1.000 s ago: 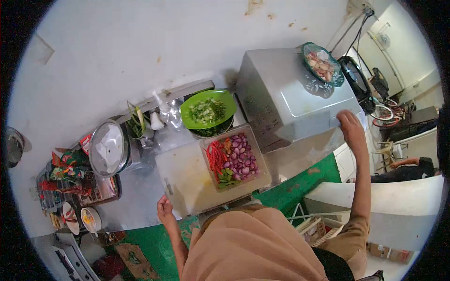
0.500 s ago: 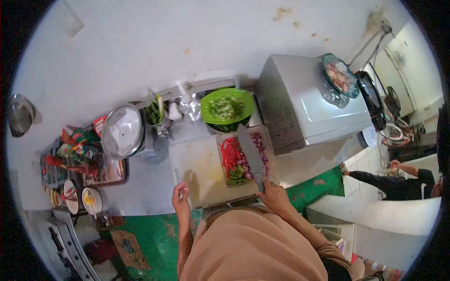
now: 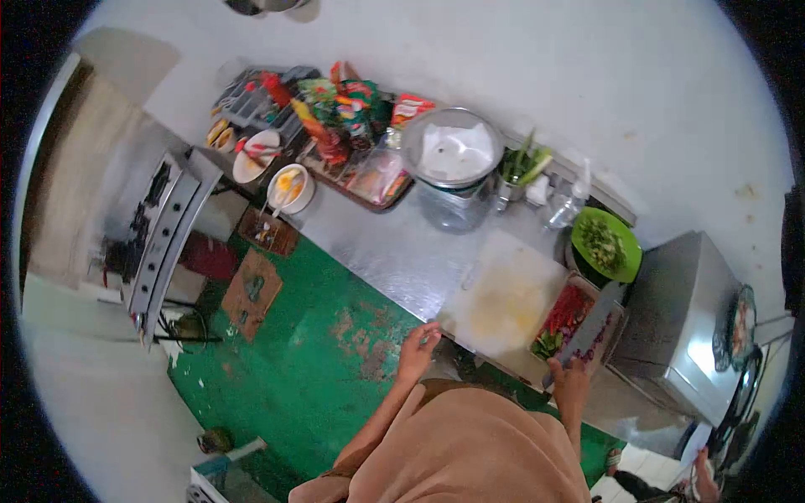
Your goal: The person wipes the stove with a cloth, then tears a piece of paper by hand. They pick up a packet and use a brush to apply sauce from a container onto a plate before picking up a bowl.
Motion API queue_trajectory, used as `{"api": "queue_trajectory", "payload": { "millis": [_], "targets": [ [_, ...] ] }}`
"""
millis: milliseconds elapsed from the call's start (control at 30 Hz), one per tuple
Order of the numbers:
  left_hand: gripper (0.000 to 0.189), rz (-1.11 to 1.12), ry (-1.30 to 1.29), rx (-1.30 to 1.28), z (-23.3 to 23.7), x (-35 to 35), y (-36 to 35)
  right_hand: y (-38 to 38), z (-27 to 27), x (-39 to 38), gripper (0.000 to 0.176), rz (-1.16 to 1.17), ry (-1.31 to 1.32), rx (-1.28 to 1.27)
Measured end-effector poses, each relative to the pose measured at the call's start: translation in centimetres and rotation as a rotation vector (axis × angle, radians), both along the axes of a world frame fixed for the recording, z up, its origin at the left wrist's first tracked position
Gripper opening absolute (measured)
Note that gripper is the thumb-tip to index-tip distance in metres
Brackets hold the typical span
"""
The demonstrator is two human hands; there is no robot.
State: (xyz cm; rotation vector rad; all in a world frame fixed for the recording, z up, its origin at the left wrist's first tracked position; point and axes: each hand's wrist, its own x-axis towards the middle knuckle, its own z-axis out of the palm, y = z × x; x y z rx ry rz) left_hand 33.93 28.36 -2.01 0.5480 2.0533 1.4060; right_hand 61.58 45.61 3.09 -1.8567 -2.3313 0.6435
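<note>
My right hand [image 3: 570, 382] grips the dark handle of a broad kitchen knife [image 3: 594, 322]. The blade lies over a rectangular tray [image 3: 620, 323] of red chilies [image 3: 568, 308], green leaves [image 3: 547, 344] and purple shallots [image 3: 599, 337], hiding part of them. The tray rests on the right end of a white cutting board [image 3: 501, 289], whose bare surface has a yellowish stain. My left hand [image 3: 417, 350] is at the counter's front edge, left of the board. Its fingers are loosely bent and apart, with nothing visible in them.
Behind the tray sits a green bowl [image 3: 605, 246] of chopped greens. A metal basin [image 3: 453, 149], bottles and packets line the steel counter [image 3: 369, 251]. A white bowl [image 3: 291, 189] is near its left end. A stove [image 3: 168, 226] stands left; a steel box [image 3: 671, 314] stands right.
The view has swung left, showing more stove and floor and shifting the board and tray rightward in view. My right hand keeps hold of the knife over the tray; my left hand stays empty.
</note>
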Motion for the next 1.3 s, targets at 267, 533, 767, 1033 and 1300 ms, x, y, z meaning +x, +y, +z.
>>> {"api": "queue_trajectory", "payload": {
  "millis": [267, 533, 767, 1033, 1300],
  "targets": [
    [0.030, 0.101, -0.143, 0.053, -4.2, -2.3, -8.4, 0.9, 11.8, -6.8, 0.025, -0.083, 0.428, 0.053],
    [0.037, -0.646, -0.297, -0.471, -6.1, -7.5, -23.2, -9.6, 9.2, -27.1, 0.023, 0.823, 0.305, 0.026],
    [0.038, -0.382, -0.485, -0.171, -12.6, -11.5, -41.1, -25.0, 4.5, -42.0, 0.023, 1.255, 0.487, -0.071],
    [0.040, -0.312, -0.192, -0.606, -16.2, -19.3, -47.3, -26.3, 4.7, -53.2, 0.030, 1.305, 0.156, -0.031],
    [0.042, 0.137, -0.252, -0.297, -9.0, -41.9, -39.3, -17.5, 5.7, -72.7, 0.012, 0.935, 0.461, 0.167]
  ]
}}
